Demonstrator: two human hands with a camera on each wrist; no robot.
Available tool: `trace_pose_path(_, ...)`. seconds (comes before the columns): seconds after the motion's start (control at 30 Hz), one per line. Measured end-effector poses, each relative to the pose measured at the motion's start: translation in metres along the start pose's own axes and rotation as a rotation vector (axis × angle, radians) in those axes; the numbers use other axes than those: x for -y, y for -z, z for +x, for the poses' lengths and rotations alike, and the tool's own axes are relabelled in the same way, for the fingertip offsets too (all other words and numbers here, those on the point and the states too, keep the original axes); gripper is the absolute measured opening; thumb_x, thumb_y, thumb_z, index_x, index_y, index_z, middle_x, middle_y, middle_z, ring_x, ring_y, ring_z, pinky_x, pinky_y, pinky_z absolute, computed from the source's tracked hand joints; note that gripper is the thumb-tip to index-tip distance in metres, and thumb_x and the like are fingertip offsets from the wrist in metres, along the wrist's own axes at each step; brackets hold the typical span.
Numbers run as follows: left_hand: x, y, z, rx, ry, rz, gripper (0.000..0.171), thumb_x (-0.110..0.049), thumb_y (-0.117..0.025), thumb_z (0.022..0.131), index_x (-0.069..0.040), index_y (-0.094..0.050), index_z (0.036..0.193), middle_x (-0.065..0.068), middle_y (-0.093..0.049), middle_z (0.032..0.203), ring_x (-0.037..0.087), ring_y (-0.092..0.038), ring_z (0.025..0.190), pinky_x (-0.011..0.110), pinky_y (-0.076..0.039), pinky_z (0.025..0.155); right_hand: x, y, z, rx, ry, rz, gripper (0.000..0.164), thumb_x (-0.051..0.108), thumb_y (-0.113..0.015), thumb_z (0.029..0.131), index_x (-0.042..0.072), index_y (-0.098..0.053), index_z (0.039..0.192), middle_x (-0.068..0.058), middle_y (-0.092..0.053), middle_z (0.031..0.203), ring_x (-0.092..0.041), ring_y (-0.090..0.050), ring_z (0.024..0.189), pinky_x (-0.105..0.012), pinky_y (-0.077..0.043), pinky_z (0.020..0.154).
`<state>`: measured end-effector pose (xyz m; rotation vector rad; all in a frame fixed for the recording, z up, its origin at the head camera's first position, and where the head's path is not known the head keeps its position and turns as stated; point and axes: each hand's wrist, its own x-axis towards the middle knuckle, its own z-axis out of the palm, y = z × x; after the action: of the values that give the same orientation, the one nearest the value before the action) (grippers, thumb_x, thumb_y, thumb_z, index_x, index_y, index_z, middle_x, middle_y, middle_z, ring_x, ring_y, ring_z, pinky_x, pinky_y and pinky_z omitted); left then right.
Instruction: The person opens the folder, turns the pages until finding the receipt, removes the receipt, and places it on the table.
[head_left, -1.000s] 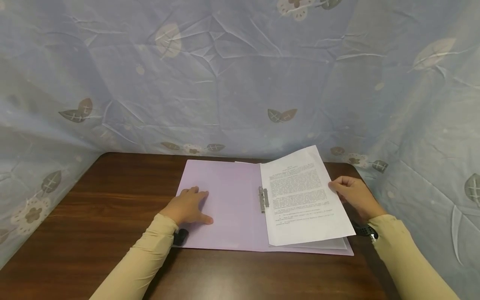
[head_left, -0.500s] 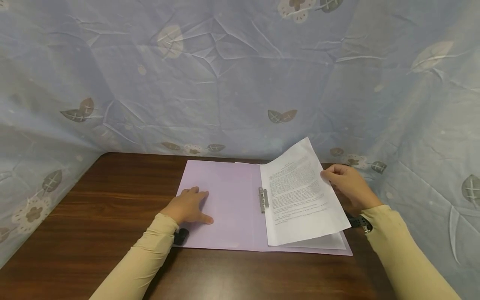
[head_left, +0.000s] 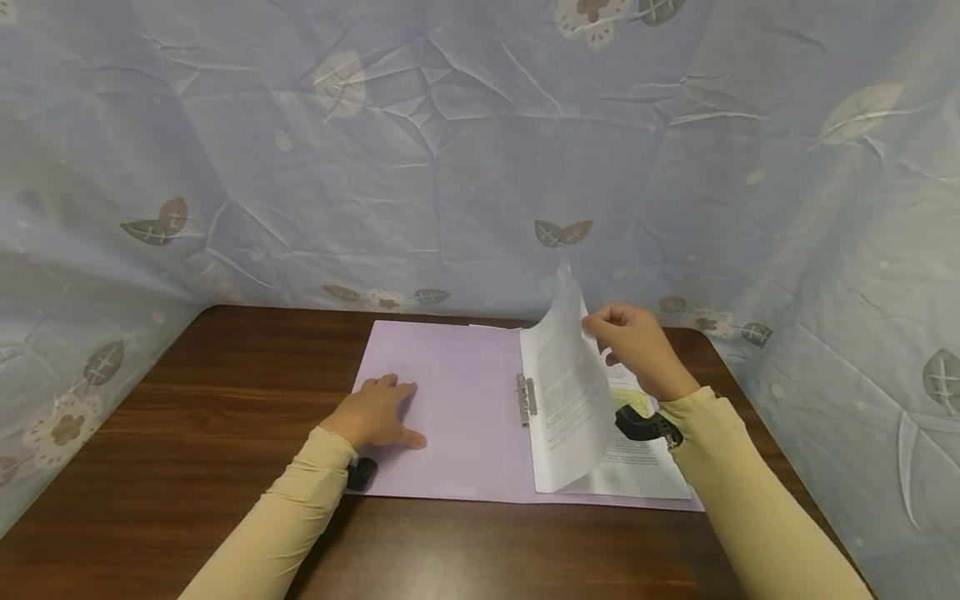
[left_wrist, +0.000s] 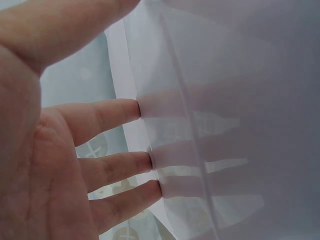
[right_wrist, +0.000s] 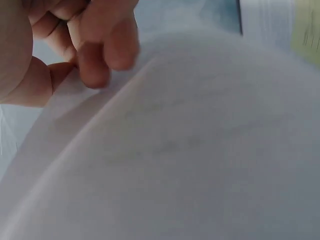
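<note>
So, mid page-flip in an open purple folder (head_left: 450, 400) on the table (head_left: 225, 400).

Right hand (head_left: 637, 346) pinches the top sheet (head_left: 566, 392) by its far edge, holding it nearly upright over the pages below (head_left: 645, 467). Left hand (head_left: 378, 408) lies flat, fingers straight, pressing the left flap. The sheet is held at the clip (head_left: 527, 398), so my guess is a hard pull could tear it there, or crease it at the pinch. If the left hand lifts, the folder might slide.

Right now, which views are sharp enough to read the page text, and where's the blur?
Head view: evenly lit and sharp, but print on the lifted sheet is too small to read. Right wrist: sheet and right hand blurred. Left wrist: left hand close, folder hazy.
</note>
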<state>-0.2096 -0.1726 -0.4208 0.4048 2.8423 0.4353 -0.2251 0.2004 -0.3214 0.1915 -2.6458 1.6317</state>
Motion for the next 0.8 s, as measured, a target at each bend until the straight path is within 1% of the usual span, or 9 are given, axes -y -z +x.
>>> trace_pose_path(0.07, 0.0, 0.001, 0.0, -0.001, 0.003, 0.002, 0.097, -0.054, -0.087, 0.076, -0.006, -0.05, 0.152, 0.03, -0.038, 0.158, 0.053, -0.035, 0.145, 0.069, -0.035, 0.112, 0.009, -0.012, 0.003, -0.007, 0.034, 0.01, 0.024, 0.022, -0.065, 0.1, -0.002, -0.065, 0.096, 0.0, -0.052, 0.069, -0.014, -0.048, 0.063, -0.028, -0.044, 0.058)
trace_pose_path(0.17, 0.0, 0.0, 0.0, 0.001, 0.004, 0.008, 0.097, -0.054, -0.087, 0.077, -0.006, -0.05, 0.152, 0.03, -0.038, 0.158, 0.052, -0.035, 0.145, 0.069, -0.035, 0.112, 0.021, -0.031, 0.008, -0.021, 0.073, -0.024, 0.021, 0.019, -0.065, 0.098, -0.001, -0.068, 0.093, 0.001, -0.05, 0.068, -0.014, -0.042, 0.06, -0.03, -0.039, 0.058)
trace_pose_path(0.3, 0.0, 0.0, 0.0, 0.005, 0.003, 0.01, 0.097, -0.056, -0.086, 0.077, -0.007, -0.05, 0.153, 0.03, -0.037, 0.159, 0.052, -0.035, 0.146, 0.069, -0.035, 0.112, 0.033, -0.059, 0.014, -0.026, 0.096, -0.081, 0.018, 0.018, -0.065, 0.094, 0.001, -0.07, 0.09, -0.001, -0.061, 0.08, -0.018, -0.05, 0.075, -0.032, -0.043, 0.068)
trace_pose_path(0.37, 0.0, 0.001, 0.0, 0.009, 0.002, 0.007, 0.097, -0.056, -0.086, 0.077, -0.007, -0.05, 0.153, 0.03, -0.036, 0.16, 0.052, -0.034, 0.146, 0.07, -0.034, 0.112, 0.037, -0.073, 0.017, -0.021, 0.098, -0.084, 0.016, 0.017, -0.065, 0.091, 0.003, -0.07, 0.087, -0.001, -0.064, 0.084, -0.019, -0.052, 0.079, -0.033, -0.044, 0.07)
trace_pose_path(0.43, 0.0, 0.002, 0.001, 0.002, -0.01, 0.007, 0.093, -0.056, -0.084, 0.08, -0.006, -0.051, 0.152, 0.03, -0.038, 0.159, 0.052, -0.036, 0.145, 0.07, -0.036, 0.111, 0.039, -0.086, 0.02, -0.016, 0.1, -0.095, 0.014, 0.017, -0.065, 0.09, 0.005, -0.069, 0.083, -0.002, -0.063, 0.08, -0.019, -0.053, 0.078, -0.032, -0.044, 0.067)
trace_pose_path(0.5, 0.001, 0.004, 0.002, -0.022, -0.028, 0.013, 0.087, -0.054, -0.082, 0.083, -0.005, -0.055, 0.149, 0.029, -0.044, 0.155, 0.051, -0.041, 0.142, 0.069, -0.039, 0.108, 0.04, -0.098, 0.023, -0.02, 0.111, -0.129, 0.014, 0.017, -0.065, 0.089, 0.007, -0.07, 0.08, -0.001, -0.06, 0.074, -0.018, -0.052, 0.072, -0.03, -0.043, 0.061)
trace_pose_path(0.6, 0.002, 0.008, 0.004, -0.101, -0.063, 0.003, 0.07, -0.048, -0.078, 0.089, -0.004, -0.062, 0.141, 0.025, -0.058, 0.143, 0.046, -0.054, 0.133, 0.064, -0.046, 0.104, 0.041, -0.114, 0.026, -0.025, 0.127, -0.215, 0.016, 0.019, -0.067, 0.089, 0.009, -0.07, 0.077, 0.0, -0.059, 0.07, -0.017, -0.051, 0.067, -0.029, -0.042, 0.058)
trace_pose_path(0.67, 0.002, 0.011, 0.006, -0.172, -0.079, -0.055, 0.057, -0.044, -0.075, 0.092, -0.005, -0.068, 0.134, 0.019, -0.067, 0.133, 0.04, -0.062, 0.124, 0.059, -0.05, 0.101, 0.041, -0.125, 0.029, -0.032, 0.127, -0.284, 0.017, 0.021, -0.067, 0.089, 0.01, -0.069, 0.076, 0.0, -0.061, 0.073, -0.017, -0.053, 0.069, -0.028, -0.043, 0.06)
trace_pose_path(0.8, -0.001, 0.02, 0.009, -0.276, -0.138, -0.315, 0.035, -0.042, -0.066, 0.1, -0.012, -0.076, 0.117, 0.006, -0.076, 0.111, 0.025, -0.069, 0.105, 0.048, -0.054, 0.093, 0.041, -0.145, 0.031, -0.027, 0.099, -0.397, 0.016, 0.024, -0.068, 0.088, 0.013, -0.068, 0.077, 0.0, -0.065, 0.078, -0.017, -0.055, 0.071, -0.029, -0.043, 0.062)
